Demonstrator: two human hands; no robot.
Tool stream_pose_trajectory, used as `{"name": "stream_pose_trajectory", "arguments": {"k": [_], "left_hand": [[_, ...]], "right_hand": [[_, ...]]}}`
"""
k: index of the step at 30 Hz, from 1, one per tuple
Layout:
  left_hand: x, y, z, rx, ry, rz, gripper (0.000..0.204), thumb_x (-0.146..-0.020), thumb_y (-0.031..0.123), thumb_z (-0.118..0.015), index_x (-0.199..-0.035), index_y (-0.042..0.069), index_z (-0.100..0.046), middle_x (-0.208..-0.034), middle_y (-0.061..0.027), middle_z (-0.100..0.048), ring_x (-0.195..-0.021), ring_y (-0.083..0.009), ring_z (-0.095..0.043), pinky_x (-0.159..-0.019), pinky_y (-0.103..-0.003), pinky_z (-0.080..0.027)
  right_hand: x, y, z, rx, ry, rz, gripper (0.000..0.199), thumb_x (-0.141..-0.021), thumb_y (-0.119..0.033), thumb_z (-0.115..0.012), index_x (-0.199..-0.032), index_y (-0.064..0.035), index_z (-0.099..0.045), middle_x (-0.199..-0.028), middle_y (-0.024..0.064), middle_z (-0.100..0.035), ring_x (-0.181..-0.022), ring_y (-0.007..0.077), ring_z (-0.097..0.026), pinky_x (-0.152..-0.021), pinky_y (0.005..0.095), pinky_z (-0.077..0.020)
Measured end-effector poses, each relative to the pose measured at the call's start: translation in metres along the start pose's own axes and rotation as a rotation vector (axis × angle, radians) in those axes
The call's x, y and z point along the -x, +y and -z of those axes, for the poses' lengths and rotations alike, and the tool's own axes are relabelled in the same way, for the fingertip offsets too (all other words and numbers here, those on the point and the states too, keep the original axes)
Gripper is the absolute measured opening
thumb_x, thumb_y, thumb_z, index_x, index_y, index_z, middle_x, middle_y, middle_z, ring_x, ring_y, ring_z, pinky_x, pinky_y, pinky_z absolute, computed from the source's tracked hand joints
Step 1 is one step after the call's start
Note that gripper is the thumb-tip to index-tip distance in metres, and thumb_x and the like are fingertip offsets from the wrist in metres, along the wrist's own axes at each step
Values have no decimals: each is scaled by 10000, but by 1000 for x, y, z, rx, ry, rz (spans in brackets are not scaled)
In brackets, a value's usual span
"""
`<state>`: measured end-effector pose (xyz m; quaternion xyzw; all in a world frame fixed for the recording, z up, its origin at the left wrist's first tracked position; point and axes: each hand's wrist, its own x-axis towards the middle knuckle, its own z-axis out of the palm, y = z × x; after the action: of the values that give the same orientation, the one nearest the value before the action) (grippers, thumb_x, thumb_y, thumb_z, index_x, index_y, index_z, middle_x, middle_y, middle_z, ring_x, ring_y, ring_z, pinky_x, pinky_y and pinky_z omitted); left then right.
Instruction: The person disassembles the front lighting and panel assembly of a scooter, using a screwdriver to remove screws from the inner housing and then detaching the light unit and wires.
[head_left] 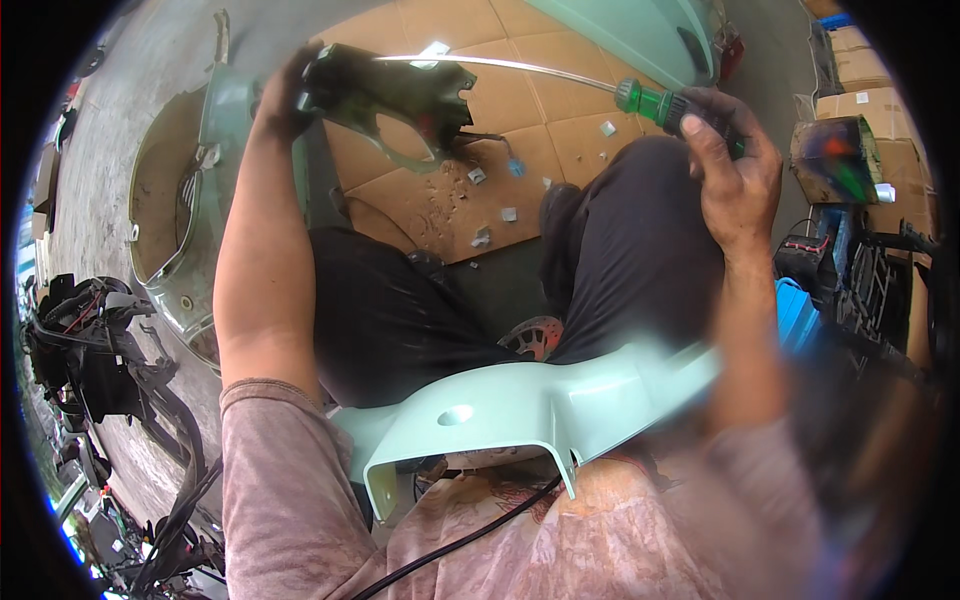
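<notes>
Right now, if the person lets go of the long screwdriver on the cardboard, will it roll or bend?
The screwdriver would probably roll: its shaft is thin and round, and the green handle in the right hand looks rounded too. The metal shaft looks stiff; its curve is likely lens distortion. The cardboard lies flat, so it should not roll far.

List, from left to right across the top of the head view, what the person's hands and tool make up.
Left hand → black plastic part → screwdriver shaft → green screwdriver handle → right hand.
</notes>
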<state>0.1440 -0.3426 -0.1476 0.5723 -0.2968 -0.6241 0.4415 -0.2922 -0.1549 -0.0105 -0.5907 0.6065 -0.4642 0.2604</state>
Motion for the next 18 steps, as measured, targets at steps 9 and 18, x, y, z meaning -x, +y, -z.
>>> {"name": "stream_pose_trajectory", "arguments": {"k": [9,18], "left_hand": [[-9,-1,10,-28,0,-15,629,-764,470,-716,-1273,127,-576,-1292,-91,-516,-1198,-234,-459,-947,-453,-371],[-4,0,7,-25,11,10,634,-758,458,-724,-1268,116,-569,-1263,-80,-525,-1162,-226,-477,-926,-443,-394]], "right_hand": [[-1,2,3,8,-25,-5,274,-850,-202,-722,-1048,-17,-679,-872,18,-681,-719,72,-581,-669,217,-476],[-1,2,2,9,-22,10,257,-851,-183,-717,-1040,-12,-682,-936,55,-701,-835,108,-628,-776,246,-497]]}}
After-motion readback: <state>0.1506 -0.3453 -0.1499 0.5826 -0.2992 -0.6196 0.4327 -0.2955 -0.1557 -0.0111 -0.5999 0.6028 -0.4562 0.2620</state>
